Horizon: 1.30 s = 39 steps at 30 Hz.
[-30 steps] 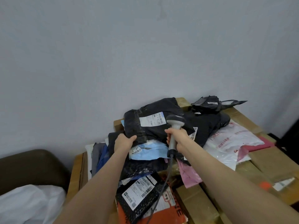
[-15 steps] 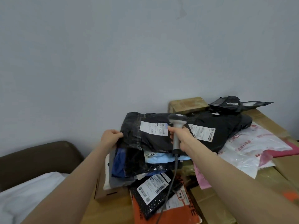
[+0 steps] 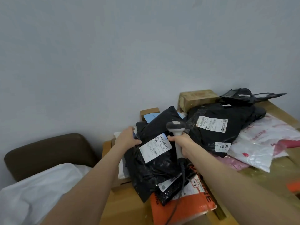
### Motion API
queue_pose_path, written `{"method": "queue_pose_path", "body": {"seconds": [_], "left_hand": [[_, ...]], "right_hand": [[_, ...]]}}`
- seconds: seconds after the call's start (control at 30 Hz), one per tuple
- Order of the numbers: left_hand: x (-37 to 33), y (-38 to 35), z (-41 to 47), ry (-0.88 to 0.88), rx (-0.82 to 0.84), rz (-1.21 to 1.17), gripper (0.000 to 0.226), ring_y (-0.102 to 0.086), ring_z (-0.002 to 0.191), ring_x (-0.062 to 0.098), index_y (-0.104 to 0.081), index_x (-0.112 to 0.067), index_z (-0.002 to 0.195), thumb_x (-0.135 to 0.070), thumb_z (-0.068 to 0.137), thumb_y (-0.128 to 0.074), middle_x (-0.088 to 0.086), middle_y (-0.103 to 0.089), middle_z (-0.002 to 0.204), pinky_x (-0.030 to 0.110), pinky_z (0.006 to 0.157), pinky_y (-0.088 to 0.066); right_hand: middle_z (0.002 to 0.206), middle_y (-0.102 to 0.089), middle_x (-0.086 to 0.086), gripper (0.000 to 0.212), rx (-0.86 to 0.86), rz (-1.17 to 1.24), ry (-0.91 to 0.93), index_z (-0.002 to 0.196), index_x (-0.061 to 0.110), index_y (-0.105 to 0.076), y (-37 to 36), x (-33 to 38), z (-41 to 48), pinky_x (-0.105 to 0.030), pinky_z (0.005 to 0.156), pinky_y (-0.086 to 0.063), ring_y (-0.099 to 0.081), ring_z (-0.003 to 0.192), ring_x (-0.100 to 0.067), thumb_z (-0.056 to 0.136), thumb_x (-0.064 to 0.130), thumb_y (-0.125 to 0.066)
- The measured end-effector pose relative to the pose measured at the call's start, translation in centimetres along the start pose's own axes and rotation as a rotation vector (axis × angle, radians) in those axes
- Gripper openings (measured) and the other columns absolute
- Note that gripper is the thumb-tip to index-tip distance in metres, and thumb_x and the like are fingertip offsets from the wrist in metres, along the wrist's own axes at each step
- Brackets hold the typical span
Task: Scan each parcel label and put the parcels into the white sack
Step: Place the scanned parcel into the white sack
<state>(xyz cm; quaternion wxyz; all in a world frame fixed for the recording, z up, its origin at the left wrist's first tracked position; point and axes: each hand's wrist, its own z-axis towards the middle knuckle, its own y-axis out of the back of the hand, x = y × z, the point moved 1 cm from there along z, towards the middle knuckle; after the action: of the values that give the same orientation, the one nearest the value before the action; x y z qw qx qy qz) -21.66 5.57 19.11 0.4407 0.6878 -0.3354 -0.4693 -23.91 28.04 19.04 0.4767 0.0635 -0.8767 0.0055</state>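
Holding black parcel (image 3: 154, 168) by its edge in left grip (image 3: 128, 138), I am presenting its label (image 3: 155, 149) to scanner (image 3: 175, 127) clutched in right grip (image 3: 183, 143).

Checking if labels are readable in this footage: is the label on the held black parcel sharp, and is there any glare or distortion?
Head view: the label on the black parcel is soft, its small print unreadable; lighting is flat, with mild sheen on the plastic; the forearms stretch toward the frame's edges.

Parcels (image 3: 215, 132) heaped on table (image 3: 125, 207), ctr-right; sack (image 3: 37, 192) lower left beside it, chair (image 3: 48, 150) behind; boxes (image 3: 196, 98) at rear vs. wall (image 3: 113, 54).
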Motion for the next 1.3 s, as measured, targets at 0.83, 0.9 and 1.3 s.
{"method": "queue_pose_path", "body": {"seconds": [0.83, 0.9, 1.3], "left_hand": [[4.9, 1.4, -2.5, 0.176, 0.113, -0.832, 0.005, -0.064, 0.062, 0.010, -0.066, -0.006, 0.091, -0.003, 0.089, -0.064, 0.006, -0.066, 0.082, 0.017, 0.058, -0.053], [6.5, 2.7, -3.5, 0.208, 0.025, -0.965, 0.022, -0.064, 0.072, 0.017, -0.064, -0.003, 0.111, -0.001, 0.089, -0.063, 0.011, -0.067, 0.095, 0.024, 0.067, -0.053], [14.2, 2.7, -7.1, 0.414, -0.280, -1.131, 0.028, -0.068, 0.093, 0.030, -0.067, -0.001, 0.109, -0.008, 0.082, -0.073, 0.013, -0.071, 0.097, 0.045, 0.091, -0.053]], "right_hand": [[0.073, -0.060, -0.008, 0.019, 0.039, 0.126, 0.158, 0.099, 0.007, -0.057, -2.6, -1.2, -3.8, -0.029, 0.057, -0.047, -0.055, 0.061, -0.017, 0.084, 0.007, -0.069], [0.062, -0.058, -0.006, 0.013, 0.067, 0.208, 0.174, 0.092, 0.007, -0.056, -3.6, -1.5, -5.4, -0.026, 0.050, -0.046, -0.052, 0.051, -0.015, 0.087, 0.010, -0.068], [0.052, -0.058, -0.006, 0.013, 0.104, 0.075, 0.236, 0.086, 0.002, -0.060, -11.4, -6.2, -11.7, -0.029, 0.048, -0.046, -0.051, 0.042, -0.016, 0.087, 0.012, -0.068]]}}
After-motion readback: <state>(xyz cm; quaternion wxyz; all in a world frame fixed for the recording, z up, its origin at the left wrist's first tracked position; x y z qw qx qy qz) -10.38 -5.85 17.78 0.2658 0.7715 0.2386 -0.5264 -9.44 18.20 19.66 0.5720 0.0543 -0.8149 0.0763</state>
